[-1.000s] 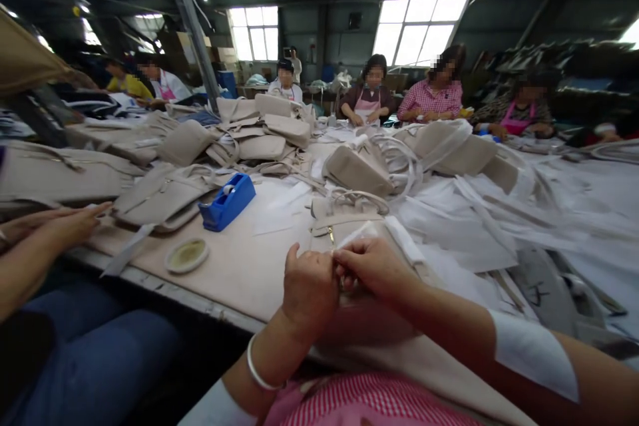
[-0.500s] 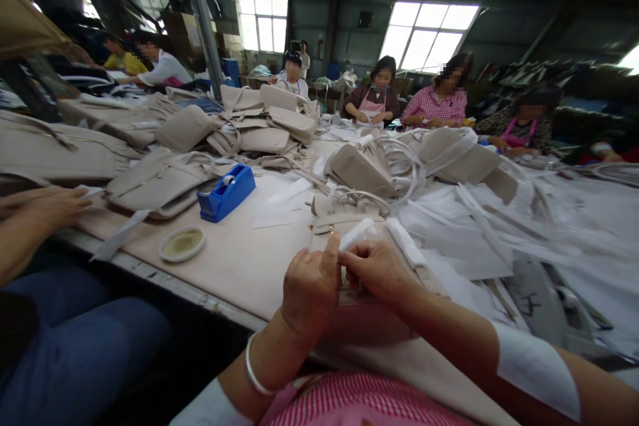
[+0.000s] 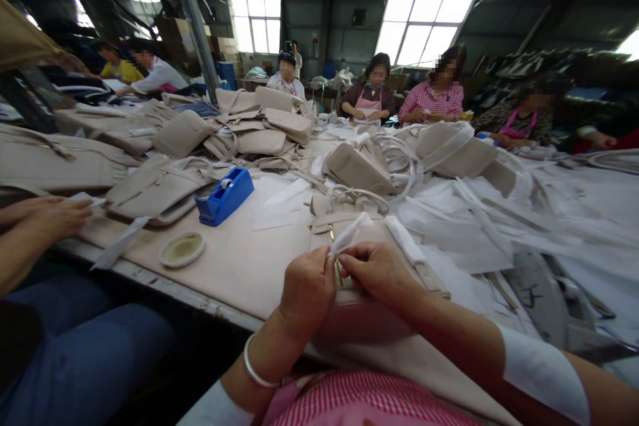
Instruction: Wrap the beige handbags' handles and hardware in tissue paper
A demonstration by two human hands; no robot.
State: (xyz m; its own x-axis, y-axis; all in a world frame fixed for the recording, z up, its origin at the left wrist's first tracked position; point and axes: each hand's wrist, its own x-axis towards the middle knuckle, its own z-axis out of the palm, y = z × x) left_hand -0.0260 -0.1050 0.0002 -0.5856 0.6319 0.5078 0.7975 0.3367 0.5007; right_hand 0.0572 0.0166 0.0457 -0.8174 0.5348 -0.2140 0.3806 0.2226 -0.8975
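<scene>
A beige handbag (image 3: 359,321) with a gold zip (image 3: 339,271) lies at the table edge in front of me. Above it, my left hand (image 3: 306,287) is closed, pinching the lower end of a twisted strip of white tissue paper (image 3: 353,229) between thumb and fingers. Close by on the right, my right hand (image 3: 375,269) has its fingertips pinched at the same strip, over the zip. A white paper-wrapped handle (image 3: 404,239) lies along the bag's right side.
A blue tape dispenser (image 3: 225,196) and a small round dish (image 3: 182,249) stand left. More beige bags (image 3: 279,126) are piled behind; loose white paper (image 3: 459,233) spreads right. A co-worker's hands (image 3: 54,216) hold white paper at far left. Other people sit across the table.
My left thumb, raised before, has come down onto the paper. The strip now stands up more visibly between my hands, and more of the zip shows. The view has shifted slightly.
</scene>
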